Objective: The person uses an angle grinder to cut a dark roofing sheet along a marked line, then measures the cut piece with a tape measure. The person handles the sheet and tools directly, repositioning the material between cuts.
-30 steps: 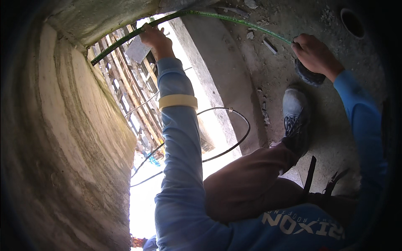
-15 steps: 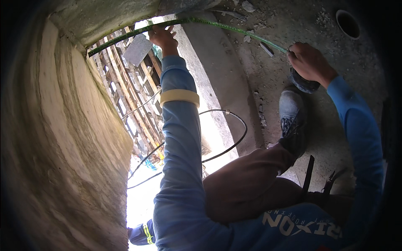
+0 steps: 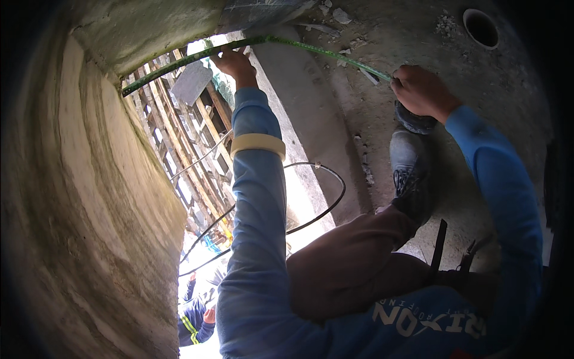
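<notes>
A long, thin green bendable strip, hose-like, arches across the top of the opening; whether it is solid or hollow I cannot tell. My right hand closes in a fist round its right end. My left hand reaches up under its middle, fingers hooked onto it and partly hidden by it. From there the strip runs left along the concrete edge to the stained wall. A cream roll of tape sits round my left forearm like a bracelet.
Left stands a streaked concrete wall. Past the opening are wooden and metal bars and a grey flat piece. A black cable loops beside my left arm. Below, another person's striped sleeve shows. A round pipe mouth opens upper right.
My right hand and the strip's right end have shifted left in view. My left hand's spread fingers have drawn in to the strip. More of the person below shows.
</notes>
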Tool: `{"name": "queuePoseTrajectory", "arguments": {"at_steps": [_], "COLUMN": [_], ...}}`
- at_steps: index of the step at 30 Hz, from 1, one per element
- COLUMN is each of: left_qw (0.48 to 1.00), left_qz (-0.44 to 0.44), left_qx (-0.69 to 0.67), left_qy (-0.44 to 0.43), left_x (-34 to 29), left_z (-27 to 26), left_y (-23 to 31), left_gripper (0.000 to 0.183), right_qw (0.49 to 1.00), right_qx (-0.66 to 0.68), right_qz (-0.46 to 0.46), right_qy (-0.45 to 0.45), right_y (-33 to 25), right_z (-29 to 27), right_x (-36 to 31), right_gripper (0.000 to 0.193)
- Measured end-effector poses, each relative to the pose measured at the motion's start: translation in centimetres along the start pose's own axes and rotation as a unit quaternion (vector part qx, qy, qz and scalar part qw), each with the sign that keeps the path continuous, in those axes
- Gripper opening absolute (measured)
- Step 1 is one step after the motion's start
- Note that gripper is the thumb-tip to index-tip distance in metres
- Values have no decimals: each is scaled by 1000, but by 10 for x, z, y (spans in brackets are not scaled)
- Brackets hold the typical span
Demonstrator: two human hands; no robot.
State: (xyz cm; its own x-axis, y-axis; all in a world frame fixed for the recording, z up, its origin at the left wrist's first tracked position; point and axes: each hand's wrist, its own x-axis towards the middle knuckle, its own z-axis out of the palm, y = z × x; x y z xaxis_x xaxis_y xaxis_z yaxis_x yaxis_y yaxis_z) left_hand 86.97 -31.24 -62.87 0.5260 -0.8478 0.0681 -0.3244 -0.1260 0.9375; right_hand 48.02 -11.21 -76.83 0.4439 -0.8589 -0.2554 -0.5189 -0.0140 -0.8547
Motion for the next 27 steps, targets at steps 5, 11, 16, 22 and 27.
{"name": "queuePoseTrajectory", "arguments": {"at_steps": [5,11,16,22,27], "left_qw": [999,1000,1000,999,996], "left_qz": [1,5,6,22,47], "left_qx": [32,22,16,38,71], "left_qy": [-8,-2,-1,-5,-2], "left_x": [-10,-9,-6,-7,-6], "left_z": [6,7,5,7,5], "left_y": [2,9,6,0,-3], "left_gripper": [52,53,50,52,45], "right_qw": [1000,999,1000,998,998], "right_qx": [-2,-33,3,34,28], "right_qz": [17,-22,-3,38,42], "right_qy": [-15,-17,-8,-27,-29], "right_y": [-18,-16,-10,-17,-16], "right_z": [-7,-2,3,-6,-4], "right_x": [-4,-2,0,-4,-2], "right_gripper": [33,33,35,36,36]}}
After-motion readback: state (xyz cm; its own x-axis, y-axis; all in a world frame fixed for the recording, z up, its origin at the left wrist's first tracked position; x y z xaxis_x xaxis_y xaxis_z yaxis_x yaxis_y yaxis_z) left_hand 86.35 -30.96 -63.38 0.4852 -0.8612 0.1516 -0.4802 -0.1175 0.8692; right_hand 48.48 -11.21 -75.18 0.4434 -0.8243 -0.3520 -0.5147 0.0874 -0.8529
